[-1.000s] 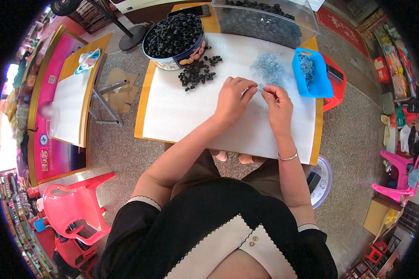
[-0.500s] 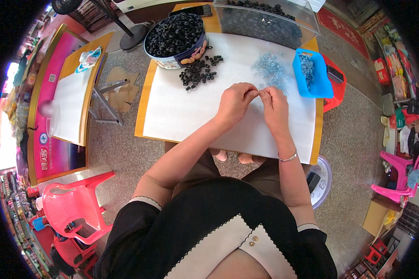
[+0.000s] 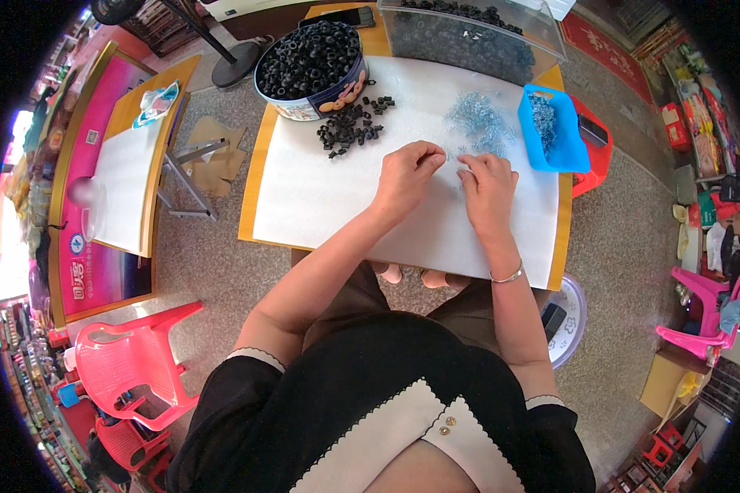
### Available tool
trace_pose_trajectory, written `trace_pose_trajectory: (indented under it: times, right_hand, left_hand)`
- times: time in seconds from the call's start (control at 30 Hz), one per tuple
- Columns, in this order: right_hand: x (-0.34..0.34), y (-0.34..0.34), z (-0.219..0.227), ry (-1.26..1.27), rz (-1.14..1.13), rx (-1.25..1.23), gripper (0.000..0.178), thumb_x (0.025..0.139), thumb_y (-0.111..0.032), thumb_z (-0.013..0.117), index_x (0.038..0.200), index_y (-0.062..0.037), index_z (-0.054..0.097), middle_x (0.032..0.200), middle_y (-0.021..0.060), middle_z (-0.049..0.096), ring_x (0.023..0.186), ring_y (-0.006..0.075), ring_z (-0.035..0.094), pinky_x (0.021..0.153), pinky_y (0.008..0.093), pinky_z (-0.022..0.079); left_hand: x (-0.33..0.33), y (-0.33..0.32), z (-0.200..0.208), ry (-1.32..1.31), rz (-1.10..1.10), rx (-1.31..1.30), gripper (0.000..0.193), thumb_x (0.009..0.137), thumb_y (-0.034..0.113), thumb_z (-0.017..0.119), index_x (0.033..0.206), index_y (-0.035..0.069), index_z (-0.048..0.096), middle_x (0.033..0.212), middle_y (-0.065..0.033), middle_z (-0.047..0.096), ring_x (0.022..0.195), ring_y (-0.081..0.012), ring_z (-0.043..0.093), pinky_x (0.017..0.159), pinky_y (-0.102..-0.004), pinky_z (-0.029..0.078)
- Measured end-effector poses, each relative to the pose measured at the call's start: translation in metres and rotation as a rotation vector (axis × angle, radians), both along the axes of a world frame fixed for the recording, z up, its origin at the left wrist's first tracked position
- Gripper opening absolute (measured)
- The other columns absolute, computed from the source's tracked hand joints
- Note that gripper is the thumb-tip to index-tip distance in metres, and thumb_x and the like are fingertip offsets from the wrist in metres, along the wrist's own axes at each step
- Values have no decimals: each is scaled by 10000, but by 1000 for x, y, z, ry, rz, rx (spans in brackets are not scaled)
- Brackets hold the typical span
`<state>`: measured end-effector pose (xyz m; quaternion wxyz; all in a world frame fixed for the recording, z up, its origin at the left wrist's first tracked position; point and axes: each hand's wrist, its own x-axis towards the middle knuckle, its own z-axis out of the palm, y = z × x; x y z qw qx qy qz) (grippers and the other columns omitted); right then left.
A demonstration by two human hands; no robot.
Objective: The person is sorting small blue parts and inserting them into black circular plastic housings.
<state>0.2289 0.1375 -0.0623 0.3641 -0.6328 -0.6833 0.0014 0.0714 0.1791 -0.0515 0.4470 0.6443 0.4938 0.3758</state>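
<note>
Worker's two bare hands above a table, seen from the head; clock directions are taken from the hands, with twelve at the top of the view. The left hand (image 3: pixel 404 179) has thumb and forefinger brought together at the tips; whether a small piece lies between them cannot be told. The right hand (image 3: pixel 492 193), a silver-coloured bangle (image 3: pixel 510 274) at its wrist, has thumb and forefinger slightly parted. The two hands are near each other but not touching. Both are over a smooth white sheet (image 3: pixel 321 197) covering most of a yellow-edged table (image 3: pixel 561 234).

At one o'clock, just beyond the fingertips, lies a loose heap of small, pale-blue translucent pieces (image 3: pixel 478 119); at two o'clock, similar pieces lie in a bright-blue plastic tray (image 3: pixel 569 152), beside a red plastic tray (image 3: pixel 598 164). At ten o'clock are scattered short black cylinders (image 3: pixel 349 131), and beyond them a round, picture-printed tub (image 3: pixel 304 109) heaped with black pieces. At twelve o'clock stands a clear rectangular plastic box (image 3: pixel 543 41), also containing black pieces. A pinkish-red plastic armchair (image 3: pixel 123 366) stands at eight o'clock on the speckled floor (image 3: pixel 230 279).
</note>
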Motion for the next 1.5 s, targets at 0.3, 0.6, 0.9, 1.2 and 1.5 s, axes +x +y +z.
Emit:
trace_pose_trajectory:
  times: [0.3,0.6,0.9,1.2,1.5]
  right_hand:
    - [-6,3,14,229,119,-152,156,912,-212,591,853,-68,604,809,88,606,799,286,553,742,412,369]
    - [-10,-5,16,411,135,-164,115,920,-170,566,900,-66,610,861,76,619,847,263,555,802,380,368]
    - [-9,-10,23,452,168,-131,98,901,-148,595,932,-58,619,881,64,628,848,244,558,816,372,374]
    - [-8,-10,24,445,103,-243,142,904,-152,593,862,-16,598,855,116,627,826,296,567,746,413,425]
    - [-10,-16,16,585,120,-193,117,903,-131,589,918,-15,588,885,133,618,854,309,564,779,406,441]
  left_hand:
    - [4,-7,3,-47,-46,-9,181,917,157,631,991,-4,671,811,-54,673,741,-87,574,678,-250,477]
    - [2,-5,3,-181,-99,-201,176,936,180,605,971,10,632,796,-23,621,727,-101,536,679,-247,456]
    - [-1,-3,10,-555,-139,-578,109,904,102,619,930,-4,627,788,-37,634,729,-92,559,640,-250,457]
    - [4,-14,14,-309,-81,-258,99,866,60,652,932,-12,642,781,-33,644,680,-88,578,599,-233,485]
    - [5,-18,19,-485,-57,-379,110,881,48,636,961,-27,645,816,-50,650,717,-102,598,646,-236,507]
